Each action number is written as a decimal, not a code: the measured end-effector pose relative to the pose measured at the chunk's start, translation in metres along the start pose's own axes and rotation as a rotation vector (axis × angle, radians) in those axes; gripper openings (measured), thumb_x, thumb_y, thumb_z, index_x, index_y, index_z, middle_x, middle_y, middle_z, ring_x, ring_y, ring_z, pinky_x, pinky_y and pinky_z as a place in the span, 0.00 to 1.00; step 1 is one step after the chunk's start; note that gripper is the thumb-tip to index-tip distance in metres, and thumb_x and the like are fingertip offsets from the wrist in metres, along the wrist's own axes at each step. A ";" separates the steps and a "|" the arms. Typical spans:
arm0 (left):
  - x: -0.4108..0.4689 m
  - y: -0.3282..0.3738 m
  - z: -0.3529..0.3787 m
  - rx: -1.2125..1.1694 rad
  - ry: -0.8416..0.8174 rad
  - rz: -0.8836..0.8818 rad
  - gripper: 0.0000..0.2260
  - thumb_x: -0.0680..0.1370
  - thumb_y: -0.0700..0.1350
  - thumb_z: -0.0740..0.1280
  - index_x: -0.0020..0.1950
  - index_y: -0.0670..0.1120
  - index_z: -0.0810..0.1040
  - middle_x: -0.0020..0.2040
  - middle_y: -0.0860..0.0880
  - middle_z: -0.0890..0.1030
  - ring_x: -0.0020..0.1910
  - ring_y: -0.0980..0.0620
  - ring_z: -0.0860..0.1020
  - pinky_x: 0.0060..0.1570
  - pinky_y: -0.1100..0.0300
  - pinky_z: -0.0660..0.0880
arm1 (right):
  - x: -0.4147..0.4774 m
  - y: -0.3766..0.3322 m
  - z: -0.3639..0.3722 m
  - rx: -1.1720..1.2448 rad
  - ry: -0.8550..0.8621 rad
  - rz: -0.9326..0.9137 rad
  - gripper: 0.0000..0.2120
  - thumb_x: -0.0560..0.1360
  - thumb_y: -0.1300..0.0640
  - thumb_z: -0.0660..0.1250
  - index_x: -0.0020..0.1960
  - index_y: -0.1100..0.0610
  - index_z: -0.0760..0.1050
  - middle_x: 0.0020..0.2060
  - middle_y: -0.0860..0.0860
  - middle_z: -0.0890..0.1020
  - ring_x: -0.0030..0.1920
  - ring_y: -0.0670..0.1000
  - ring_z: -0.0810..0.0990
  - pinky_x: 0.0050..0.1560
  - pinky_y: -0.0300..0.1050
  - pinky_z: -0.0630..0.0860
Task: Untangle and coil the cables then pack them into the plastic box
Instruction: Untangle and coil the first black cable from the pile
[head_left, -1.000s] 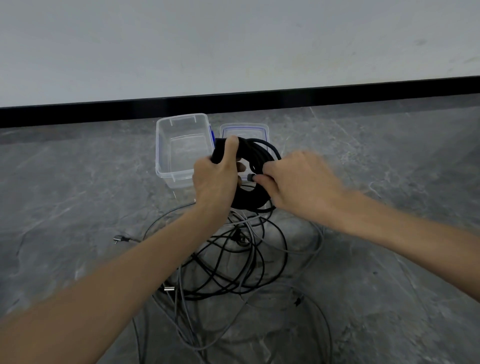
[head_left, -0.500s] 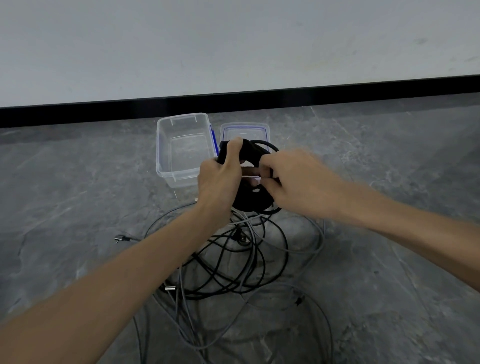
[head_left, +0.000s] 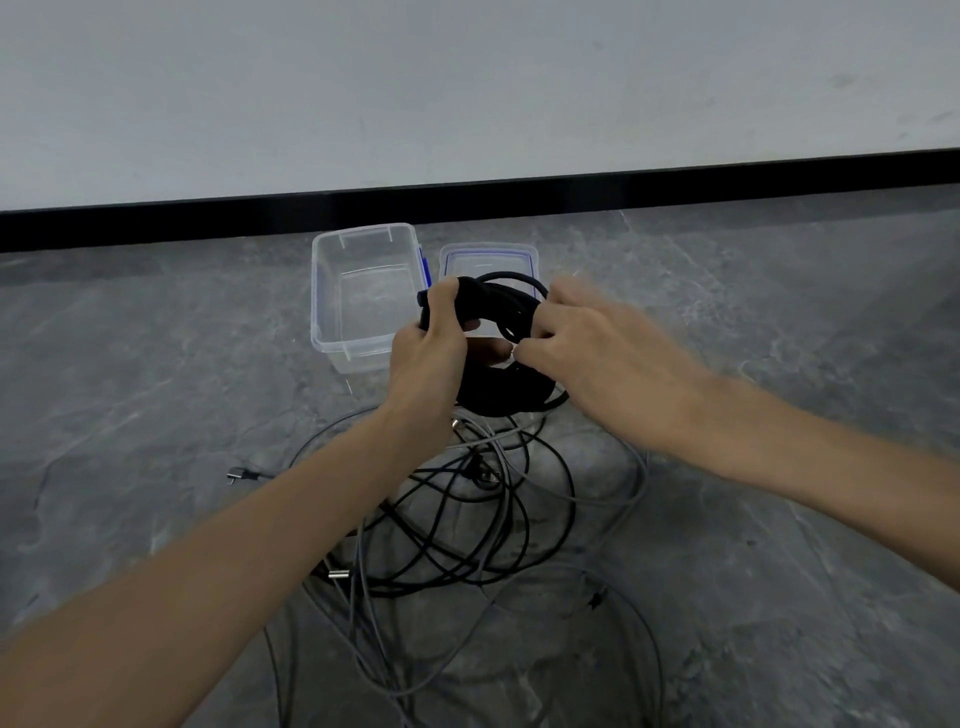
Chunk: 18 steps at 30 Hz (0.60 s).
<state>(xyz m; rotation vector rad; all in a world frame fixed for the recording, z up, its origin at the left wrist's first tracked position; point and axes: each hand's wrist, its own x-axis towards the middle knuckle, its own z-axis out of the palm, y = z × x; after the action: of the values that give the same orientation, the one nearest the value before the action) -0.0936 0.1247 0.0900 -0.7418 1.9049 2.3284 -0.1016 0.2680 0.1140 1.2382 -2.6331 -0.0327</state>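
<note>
- Left hand (head_left: 427, 353): fingers curled round the near-left arc of the black coil (head_left: 498, 395), with the thumb laid over the top of the bundle. It is a closed, whole-hand grasp that holds the coil in the air.
- Right hand (head_left: 608, 358): it meets the coil on the side opposite the left hand's grasp. The thumb and forefinger are drawn together on a strand at the coil's inner right edge, and the other fingers bend over the strands above. The hand is blurred, so the exact finger placement cannot be told.
- Black coil: several turns of thick dark cable gathered into a rough ring and held between the two hands, clear of the floor (head_left: 156, 374).
- Plastic box (head_left: 363, 232): clear, open-topped and standing upright on the floor. It sits just beyond the left hand's grasp and slightly to its left, and no cable lies inside it.
- Lid (head_left: 488, 253): clear with a blue seal line, lying flat on the floor just beside the box. It is directly beyond the held coil and partly hidden by it.
- Loose cables (head_left: 470, 470): a tangle of thin black and grey leads spread on the floor. It lies beneath the grip and nearer the person, passing under both forearms.
- Plug (head_left: 239, 474): a small grey connector at the end of one lead, lying on the floor below and well to the left of the grip.
- Background: a pale wall (head_left: 467, 78) with a black skirting (head_left: 519, 195), far beyond the grip and behind the box and lid.
</note>
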 end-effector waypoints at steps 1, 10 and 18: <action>-0.001 0.001 -0.001 -0.018 -0.008 -0.006 0.18 0.80 0.57 0.59 0.53 0.44 0.77 0.28 0.54 0.82 0.26 0.57 0.81 0.23 0.66 0.73 | -0.003 0.002 0.002 0.008 0.055 -0.024 0.13 0.69 0.70 0.57 0.44 0.65 0.80 0.31 0.56 0.76 0.40 0.58 0.74 0.28 0.43 0.62; 0.000 -0.005 0.000 0.016 -0.056 -0.015 0.18 0.79 0.58 0.58 0.48 0.46 0.79 0.27 0.50 0.78 0.26 0.55 0.77 0.28 0.63 0.73 | 0.001 0.007 0.013 0.119 0.153 0.046 0.20 0.77 0.53 0.54 0.43 0.60 0.83 0.56 0.57 0.73 0.57 0.58 0.67 0.49 0.50 0.73; -0.008 -0.009 0.016 -0.073 -0.158 -0.009 0.16 0.79 0.55 0.61 0.44 0.44 0.80 0.26 0.47 0.71 0.24 0.53 0.75 0.28 0.61 0.74 | 0.017 0.020 0.018 0.652 0.279 0.451 0.27 0.63 0.54 0.80 0.56 0.51 0.71 0.56 0.51 0.69 0.57 0.51 0.67 0.55 0.38 0.67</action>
<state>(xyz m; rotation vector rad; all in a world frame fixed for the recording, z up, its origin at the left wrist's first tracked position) -0.0890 0.1434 0.0869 -0.5516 1.7571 2.3836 -0.1314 0.2668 0.1021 0.6730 -2.6697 1.0578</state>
